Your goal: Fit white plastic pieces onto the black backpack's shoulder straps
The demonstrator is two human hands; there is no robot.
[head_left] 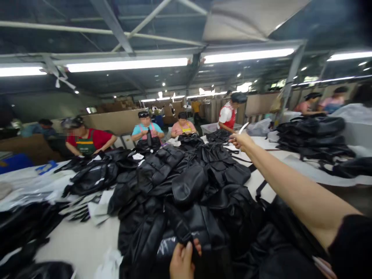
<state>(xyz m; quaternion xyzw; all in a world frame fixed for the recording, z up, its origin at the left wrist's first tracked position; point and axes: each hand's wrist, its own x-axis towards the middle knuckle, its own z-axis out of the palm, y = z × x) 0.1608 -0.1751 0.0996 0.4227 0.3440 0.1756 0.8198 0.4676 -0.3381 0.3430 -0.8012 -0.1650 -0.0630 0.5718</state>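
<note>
A large heap of black leather backpacks (188, 184) covers the white work table (77, 244) in front of me. My left hand (183, 260) is at the bottom edge of the view, its fingers closed around a black strap (180, 229) of the nearest backpack (200, 232). My right arm reaches far across the heap's right side. At its end, my right hand (242, 141) pinches a thin white strip (243, 128), raised above the table and touching no bag. A small pale shape at the lower right corner is too cut off to identify.
Several co-workers sit or stand around the table, working on black bags. A stack of black backpacks (314, 139) lies at the right. White plastic sheets (31, 190) lie at the left, and a blue crate (14, 162) stands beyond them.
</note>
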